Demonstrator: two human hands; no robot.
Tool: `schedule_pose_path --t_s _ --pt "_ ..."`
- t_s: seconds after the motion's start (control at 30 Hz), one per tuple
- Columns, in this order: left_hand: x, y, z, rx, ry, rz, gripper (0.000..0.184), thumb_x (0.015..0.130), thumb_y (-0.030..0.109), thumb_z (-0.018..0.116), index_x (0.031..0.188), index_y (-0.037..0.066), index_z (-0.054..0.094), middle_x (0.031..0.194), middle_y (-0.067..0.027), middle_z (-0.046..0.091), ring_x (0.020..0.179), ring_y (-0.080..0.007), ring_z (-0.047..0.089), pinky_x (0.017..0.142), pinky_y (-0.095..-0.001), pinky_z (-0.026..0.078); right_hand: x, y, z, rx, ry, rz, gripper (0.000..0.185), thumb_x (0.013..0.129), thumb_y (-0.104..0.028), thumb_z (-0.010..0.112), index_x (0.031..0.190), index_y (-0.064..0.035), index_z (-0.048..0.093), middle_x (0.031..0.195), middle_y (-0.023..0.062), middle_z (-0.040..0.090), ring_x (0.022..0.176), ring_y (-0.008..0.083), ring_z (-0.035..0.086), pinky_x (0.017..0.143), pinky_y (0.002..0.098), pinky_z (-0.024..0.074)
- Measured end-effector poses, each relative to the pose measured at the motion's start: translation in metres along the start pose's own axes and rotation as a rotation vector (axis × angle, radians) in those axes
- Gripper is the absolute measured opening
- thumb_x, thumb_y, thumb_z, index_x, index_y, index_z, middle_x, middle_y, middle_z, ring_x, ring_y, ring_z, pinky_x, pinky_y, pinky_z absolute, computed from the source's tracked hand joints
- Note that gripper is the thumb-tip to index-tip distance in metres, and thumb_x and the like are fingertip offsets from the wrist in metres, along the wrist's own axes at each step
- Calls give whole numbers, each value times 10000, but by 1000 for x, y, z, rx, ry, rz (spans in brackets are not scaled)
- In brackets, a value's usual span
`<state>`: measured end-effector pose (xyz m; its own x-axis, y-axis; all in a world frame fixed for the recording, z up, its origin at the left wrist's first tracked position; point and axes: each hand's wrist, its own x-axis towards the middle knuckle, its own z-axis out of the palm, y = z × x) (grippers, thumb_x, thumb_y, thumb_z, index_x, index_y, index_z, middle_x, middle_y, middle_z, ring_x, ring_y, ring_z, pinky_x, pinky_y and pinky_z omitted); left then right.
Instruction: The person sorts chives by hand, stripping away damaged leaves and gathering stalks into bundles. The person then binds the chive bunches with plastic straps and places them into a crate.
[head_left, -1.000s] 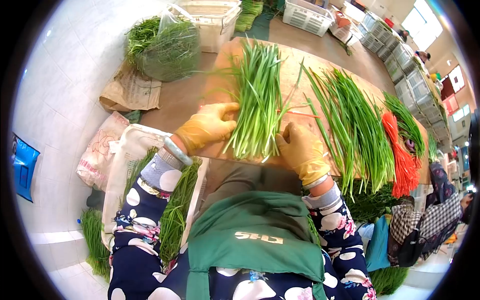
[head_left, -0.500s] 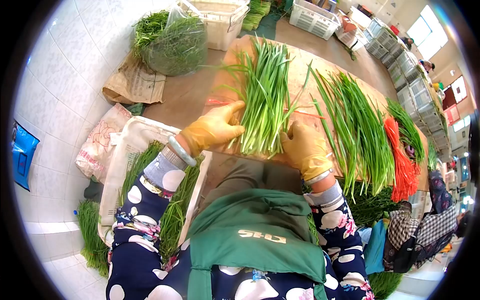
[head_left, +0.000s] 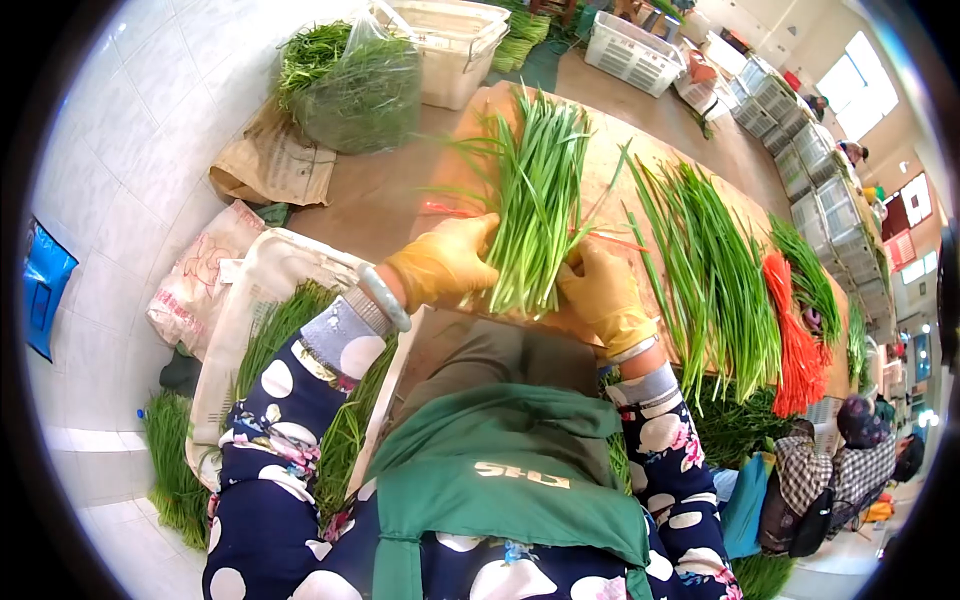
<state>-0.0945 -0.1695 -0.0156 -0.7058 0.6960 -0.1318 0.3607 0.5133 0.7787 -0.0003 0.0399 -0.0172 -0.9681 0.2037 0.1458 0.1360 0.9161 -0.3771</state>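
Since the frame of half a second ago, the left hand (head_left: 445, 262) has moved slightly right in the picture, and the person in the checked garment (head_left: 866, 472), lower right, has changed posture. The bunch of green stalks (head_left: 540, 205) sits slightly further right in the picture; the view itself has also shifted.

The bunch lies at upper centre on the tan board (head_left: 606, 155), pale ends toward the lower edge. Left hand, gloved: thumb and fingers parted, at the bunch's left edge near the pale ends. Right hand (head_left: 605, 295), gloved: fingers bent, at the right edge of those ends; whether it grips anything cannot be told.

Red strand (head_left: 612, 240) shows on both sides of the bunch; its continuity beneath the stalks is hidden. Right of centre lies a loose pile of stalks (head_left: 715, 275), with a red bundle of strands (head_left: 796, 345) just beside it. A white crate (head_left: 222, 365) containing greens stands at left; a clear bag (head_left: 365, 100) of greens, upper left.
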Motion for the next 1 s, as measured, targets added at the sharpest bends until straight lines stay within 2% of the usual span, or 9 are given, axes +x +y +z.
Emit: schedule_pose_path --t_s 0.2,0.4,0.47,0.57,0.6,0.73,0.87,0.93,1.0 --pt "-1 1 -19 128 -16 63 772 723 310 713 1354 -34 434 1140 -225 627 1034 -272 627 878 -330 483 -5 11 -17 131 136 95 247 847 -290 597 878 -50 644 807 186 670 776 366 652 683 432 504" --pt "12 -4 -21 101 19 58 601 776 251 684 1275 -36 513 912 -124 644 853 -183 621 772 -294 501 -4 -4 -14 176 66 114 363 853 -393 619 886 -32 639 795 188 671 775 372 649 695 441 500" --pt "16 -5 -15 180 70 85 548 786 206 671 1251 -44 525 852 -97 634 804 -154 618 724 -279 511 0 -4 -5 147 71 45 334 875 -341 647 932 -12 636 719 155 655 667 285 645 623 378 486" --pt "23 -8 -6 -417 -10 -116 513 789 125 634 1250 -69 519 844 -97 638 700 -143 620 636 -274 522 -1 -3 13 235 138 68 320 851 -307 682 953 -9 626 694 127 648 631 253 635 606 363 486" --pt "22 -4 -9 -418 -10 -121 513 789 125 634 1250 -69 519 844 -97 638 700 -143 620 636 -274 522 -1 -2 17 299 170 73 318 841 -293 695 959 -6 627 694 124 649 621 247 631 599 356 486" --pt "26 -3 -11 70 103 4 546 761 145 640 1236 -96 521 896 -150 660 732 -180 646 657 -305 529 -5 -8 6 276 164 115 288 801 -265 696 925 -16 624 729 154 648 675 341 639 619 429 494" --pt "23 -6 -12 -67 57 -47 580 752 147 645 1261 -94 504 929 -167 660 777 -190 650 669 -312 529 -12 -29 -10 98 310 -83 207 808 -221 686 937 -64 644 719 109 602 635 306 615 591 409 489" --pt "22 -5 -17 -155 22 -23 537 759 132 636 1234 -91 521 933 -157 653 765 -184 640 661 -303 525 -13 -50 -15 292 182 -369 172 814 -203 677 945 -95 651 798 112 611 688 313 620 617 408 493" --pt "23 -6 -17 -316 -48 -59 487 763 126 640 1194 -80 546 938 -135 645 785 -183 627 685 -301 514 -10 -61 -8 291 78 -439 150 815 -193 660 937 -106 656 878 124 608 757 319 621 669 416 499"
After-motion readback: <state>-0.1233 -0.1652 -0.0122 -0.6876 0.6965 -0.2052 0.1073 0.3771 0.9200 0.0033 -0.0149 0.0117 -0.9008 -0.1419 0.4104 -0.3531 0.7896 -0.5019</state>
